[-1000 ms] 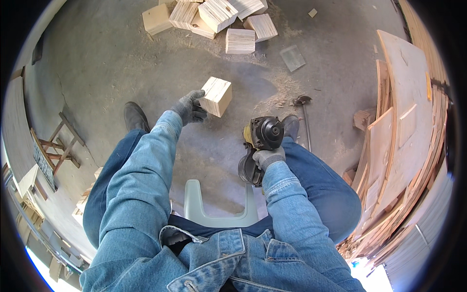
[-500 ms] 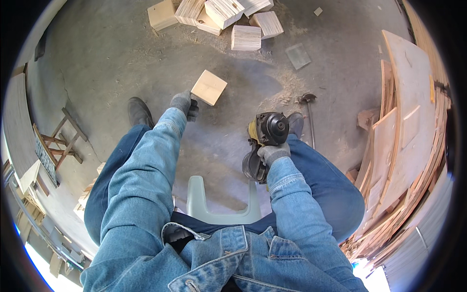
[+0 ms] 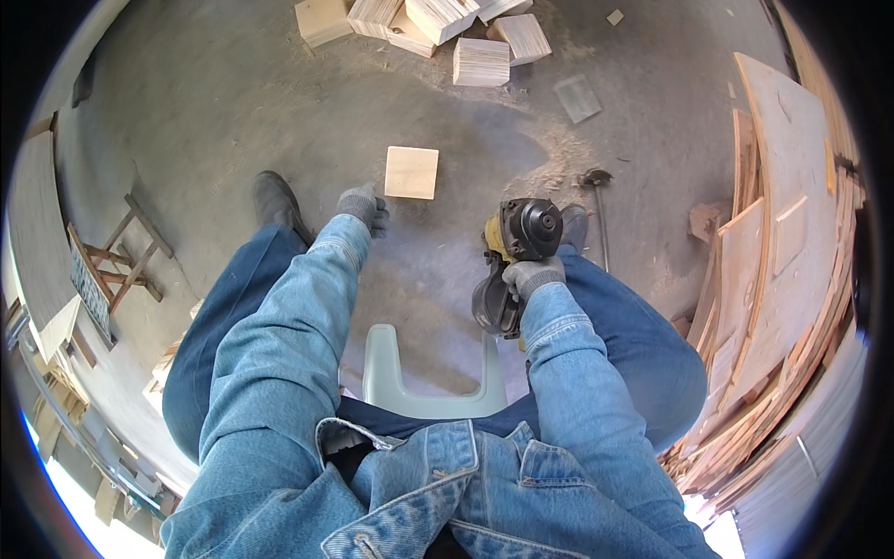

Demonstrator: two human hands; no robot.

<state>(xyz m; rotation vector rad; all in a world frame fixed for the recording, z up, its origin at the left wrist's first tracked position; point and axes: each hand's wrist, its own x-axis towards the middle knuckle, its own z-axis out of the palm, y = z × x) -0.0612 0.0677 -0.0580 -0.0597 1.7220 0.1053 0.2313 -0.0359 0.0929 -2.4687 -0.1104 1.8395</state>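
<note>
Just ahead of the left hand (image 3: pixel 363 209), out over the concrete floor (image 3: pixel 214 121): pale wooden block (image 3: pixel 412 173), square face toward view, sides nearly upright in frame. Log left hand as gloved, fingers loosely curled, wrapped around nothing visible, close beside the block's near left corner. Cannot tell fingertip contact, nor full rest on the floor. Log right hand (image 3: pixel 535 277) as gloved and clenched around a black-and-yellow power tool (image 3: pixel 536 229), over by the right leg, well apart from the block. Cannot see trigger finger.

Judged step: left-handed setting of the block, tool held aside. For a good job, get one whole face flat, no rocking. Take opposite sides, thumb against fingers, rather than poking at one corner. Square the near edge to the body. Hold the tool's nose away from left hand and right boot (image 3: pixel 575 228); finger off trigger during handling. Choose swept ground, away from the wood shavings (image 3: pixel 557 158), probable cause of tilt. Mind the long-handled hammer (image 3: pixel 601 219) just beside that boot. Leave generous room short of the block pile (image 3: pixel 481 62) at the far side.
</note>
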